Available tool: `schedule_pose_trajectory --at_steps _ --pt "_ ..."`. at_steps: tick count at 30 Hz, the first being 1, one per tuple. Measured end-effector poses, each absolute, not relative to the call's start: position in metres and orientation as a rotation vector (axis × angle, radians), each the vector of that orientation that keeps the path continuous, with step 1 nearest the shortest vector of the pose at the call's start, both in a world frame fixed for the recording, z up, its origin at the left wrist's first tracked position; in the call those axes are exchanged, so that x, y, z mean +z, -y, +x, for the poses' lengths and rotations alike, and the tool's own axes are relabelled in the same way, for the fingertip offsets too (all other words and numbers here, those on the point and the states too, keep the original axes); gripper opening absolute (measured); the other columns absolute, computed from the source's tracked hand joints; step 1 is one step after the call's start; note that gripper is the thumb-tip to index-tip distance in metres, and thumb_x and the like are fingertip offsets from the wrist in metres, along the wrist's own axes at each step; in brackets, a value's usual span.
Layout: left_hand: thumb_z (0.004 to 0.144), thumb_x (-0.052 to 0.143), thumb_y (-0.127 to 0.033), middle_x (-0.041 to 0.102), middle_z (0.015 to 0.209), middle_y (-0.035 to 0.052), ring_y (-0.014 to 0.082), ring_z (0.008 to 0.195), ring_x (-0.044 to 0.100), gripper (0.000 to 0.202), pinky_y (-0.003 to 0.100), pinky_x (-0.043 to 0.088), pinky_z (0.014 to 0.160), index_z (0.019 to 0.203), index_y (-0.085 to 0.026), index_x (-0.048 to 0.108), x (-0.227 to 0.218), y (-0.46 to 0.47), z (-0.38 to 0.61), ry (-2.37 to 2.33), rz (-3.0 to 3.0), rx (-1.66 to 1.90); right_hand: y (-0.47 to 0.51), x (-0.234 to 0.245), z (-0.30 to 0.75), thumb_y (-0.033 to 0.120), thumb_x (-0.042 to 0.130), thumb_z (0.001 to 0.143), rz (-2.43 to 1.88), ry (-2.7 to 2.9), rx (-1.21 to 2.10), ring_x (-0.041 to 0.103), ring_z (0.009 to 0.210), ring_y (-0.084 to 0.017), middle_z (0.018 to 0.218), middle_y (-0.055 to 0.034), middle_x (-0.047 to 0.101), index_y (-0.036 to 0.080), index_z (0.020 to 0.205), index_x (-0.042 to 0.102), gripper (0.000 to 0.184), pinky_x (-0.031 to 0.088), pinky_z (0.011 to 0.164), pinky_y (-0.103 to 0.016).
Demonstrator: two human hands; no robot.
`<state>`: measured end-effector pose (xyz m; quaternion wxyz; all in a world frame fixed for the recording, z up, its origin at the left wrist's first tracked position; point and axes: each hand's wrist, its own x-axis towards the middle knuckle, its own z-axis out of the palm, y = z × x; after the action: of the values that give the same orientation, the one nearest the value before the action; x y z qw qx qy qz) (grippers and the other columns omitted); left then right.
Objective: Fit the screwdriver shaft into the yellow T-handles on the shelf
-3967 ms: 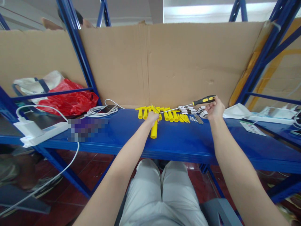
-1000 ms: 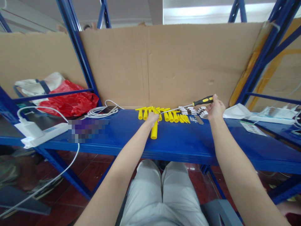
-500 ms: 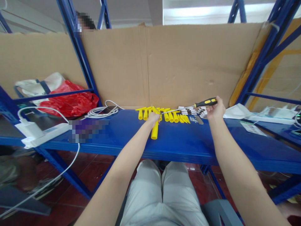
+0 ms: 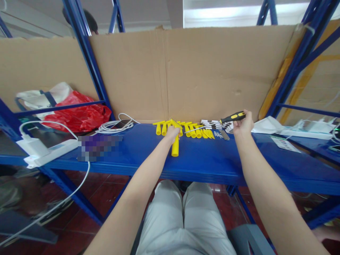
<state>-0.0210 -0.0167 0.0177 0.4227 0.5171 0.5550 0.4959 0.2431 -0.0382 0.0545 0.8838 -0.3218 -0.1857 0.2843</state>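
My left hand (image 4: 173,132) is closed around a yellow T-shaped plastic piece (image 4: 175,150), whose thick round tube points toward me. In my right hand (image 4: 243,122) is a screwdriver (image 4: 233,116) with a black and yellow handle, held at its rear end. Its long metal shaft slants down to the left, and the tip is close to the yellow piece beside my left fingers; whether it touches cannot be made out. Behind and to the right lie several similar yellow T-shaped pieces (image 4: 193,133), flat yellow parts (image 4: 207,133) and small metal bits (image 4: 218,134).
Black and white pieces (image 4: 211,124) lie along the cardboard wall (image 4: 202,74). A coiled white cable (image 4: 114,126), a red bag (image 4: 79,111) and a white power strip (image 4: 53,152) are on the left. Blue posts (image 4: 87,60) frame the blue shelf (image 4: 207,159). A person's head shows behind the cardboard.
The screwdriver's tip has shifted slightly down and right, away from the top of the yellow piece. Both hands keep their holds. The person behind the cardboard has moved left.
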Motion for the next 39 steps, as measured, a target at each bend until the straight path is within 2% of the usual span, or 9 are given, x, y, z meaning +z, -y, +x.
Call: schedule_pose_trajectory --at_steps 3,10,13,19,22,29,34,39 --pt "0.077 0.052 -0.003 0.044 0.047 -0.0050 0.0096 0.041 0.046 0.018 0.021 0.042 0.047 0.067 -0.018 0.050 0.019 0.017 -0.021 -1.399 1.292 1.240 0.039 0.055 0.238 0.027 0.060 0.084 -0.685 0.391 0.595 0.020 0.040 -0.005 0.057 0.0097 0.023 0.024 0.070 0.032 0.033 0.020 0.031 -0.017" --pt "0.077 0.052 -0.001 0.042 0.046 -0.0061 0.0077 0.038 0.044 0.023 0.019 0.037 0.043 0.064 -0.019 0.046 0.021 0.021 -0.020 -1.390 1.280 1.247 0.044 0.058 0.231 0.028 0.066 0.081 -0.724 0.402 0.602 0.027 0.038 -0.005 0.055 0.0107 0.028 0.024 0.070 0.030 0.037 0.021 0.030 -0.017" --pt "0.077 0.053 0.000 0.042 0.046 -0.0065 0.0068 0.037 0.042 0.026 0.019 0.035 0.041 0.063 -0.019 0.044 0.021 0.023 -0.019 -1.386 1.273 1.265 0.045 0.058 0.230 0.029 0.067 0.080 -0.745 0.435 0.551 0.026 0.036 -0.005 0.054 0.0115 0.029 0.024 0.072 0.032 0.036 0.022 0.030 -0.018" --pt "0.079 0.053 -0.002 0.041 0.043 -0.0052 0.0088 0.039 0.043 0.029 0.021 0.037 0.045 0.059 -0.020 0.043 0.023 0.024 -0.021 -1.377 1.298 1.233 0.043 0.060 0.229 0.032 0.070 0.078 -0.757 0.532 0.483 0.026 0.034 -0.005 0.052 0.0123 0.030 0.025 0.073 0.036 0.035 0.025 0.030 -0.020" --pt "0.079 0.053 -0.002 0.042 0.043 -0.0046 0.0094 0.040 0.044 0.028 0.022 0.039 0.047 0.059 -0.019 0.045 0.023 0.024 -0.021 -1.379 1.301 1.226 0.048 0.064 0.227 0.028 0.067 0.080 -0.794 0.556 0.475 0.026 0.033 -0.006 0.050 0.0123 0.029 0.025 0.072 0.036 0.033 0.024 0.029 -0.020" --pt "0.077 0.055 -0.002 0.056 0.053 -0.0011 0.0087 0.041 0.049 0.018 0.022 0.043 0.050 0.065 -0.016 0.054 0.020 0.021 -0.020 -1.387 1.315 1.236 0.080 0.074 0.229 0.008 0.050 0.089 -0.990 0.655 0.437 0.033 0.031 -0.008 0.040 0.0094 0.033 0.023 0.065 0.039 0.030 0.025 0.029 -0.019" --pt "0.078 0.052 -0.001 0.058 0.055 -0.0016 0.0067 0.038 0.045 0.016 0.019 0.041 0.046 0.071 -0.014 0.056 0.021 0.022 -0.019 -1.351 1.330 1.247 0.099 0.065 0.250 0.007 0.051 0.089 -1.177 0.767 0.470 0.039 0.033 -0.009 0.039 0.0072 0.038 0.020 0.068 0.046 0.025 0.030 0.031 -0.019" --pt "0.077 0.053 -0.001 0.058 0.057 -0.0025 0.0070 0.038 0.045 0.014 0.020 0.041 0.046 0.077 -0.014 0.058 0.021 0.022 -0.019 -1.369 1.320 1.257 0.115 0.049 0.273 0.009 0.047 0.089 -1.350 0.781 0.617 0.040 0.037 -0.011 0.042 0.0027 0.042 0.019 0.068 0.048 0.023 0.029 0.032 -0.019"
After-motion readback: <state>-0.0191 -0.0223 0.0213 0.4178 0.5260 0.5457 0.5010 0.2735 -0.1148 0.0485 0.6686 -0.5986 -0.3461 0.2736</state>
